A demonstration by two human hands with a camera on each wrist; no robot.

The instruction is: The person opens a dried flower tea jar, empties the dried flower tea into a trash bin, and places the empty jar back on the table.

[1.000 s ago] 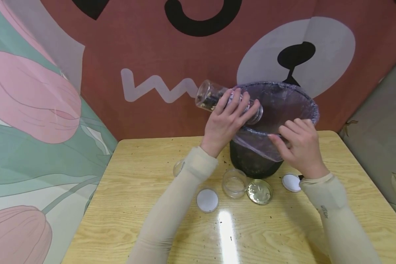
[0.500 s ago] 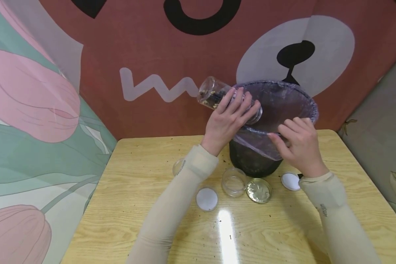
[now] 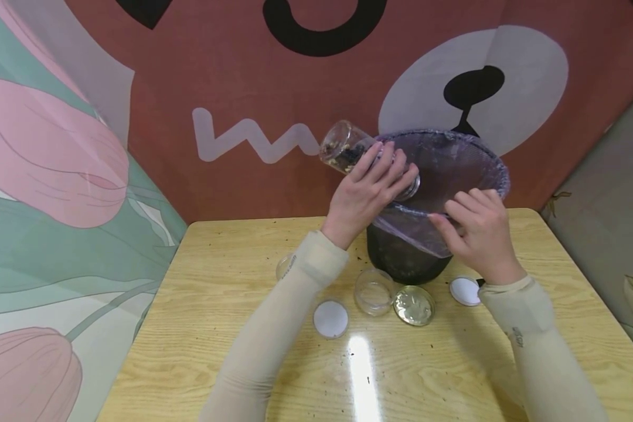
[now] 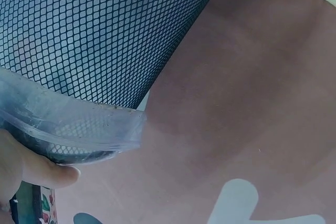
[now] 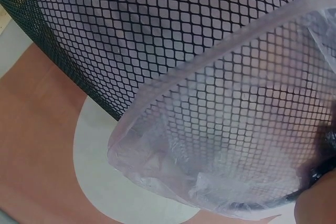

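My left hand (image 3: 361,196) grips a clear jar (image 3: 346,145) round its printed label. It tilts with its base raised to the left and its metal-ringed mouth over the rim of a black mesh bin (image 3: 408,266). Dark and pale bits lie inside the jar. A thin translucent bag (image 3: 408,231) lines the bin and folds over its rim. With thumb and curled fingers, my right hand (image 3: 477,234) holds the bin's near right rim and the bag. In the left wrist view, the thumb (image 4: 50,171) lies below the bag's edge, and part of the jar's patterned label (image 4: 50,205) shows.
On the wooden table (image 3: 216,305) before the bin are a clear round container (image 3: 373,296), a gold lid (image 3: 414,305) and two white discs, one left (image 3: 331,319), one right (image 3: 465,291). Another clear round piece (image 3: 282,266) is partly behind the left sleeve. Dark crumbs are scattered about.
The jar's base has risen and shifted slightly right, steepening its tilt, and the bits inside have moved about. My right hand and the bin stay where they were.
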